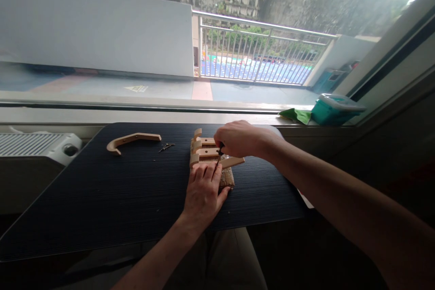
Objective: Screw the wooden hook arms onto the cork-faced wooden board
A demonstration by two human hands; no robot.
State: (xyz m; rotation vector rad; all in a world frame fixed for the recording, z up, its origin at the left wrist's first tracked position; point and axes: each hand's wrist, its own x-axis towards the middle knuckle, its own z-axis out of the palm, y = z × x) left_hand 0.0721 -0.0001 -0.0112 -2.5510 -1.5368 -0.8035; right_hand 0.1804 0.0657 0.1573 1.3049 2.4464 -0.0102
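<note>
On the dark table lies a thick board (227,180) with a rough, brownish surface. Several curved wooden hooks (206,152) sit across it, their bent ends at its left edge, with dark holes in their flat parts. My left hand (203,190) presses over the nearest hook, fingers together on it and thumb along the board's near edge. A screwdriver (219,153) with a dark handle is gripped in my right hand (236,138). It points down at the nearest hook beside my left fingertips, where the tip's contact is hidden.
A loose curved wooden hook (136,137) lies at the table's far left, with several screws (166,147) near it. Behind the table (118,199) runs a window sill holding a teal box (336,109) and a green cloth (295,115). A white radiator (36,145) stands left.
</note>
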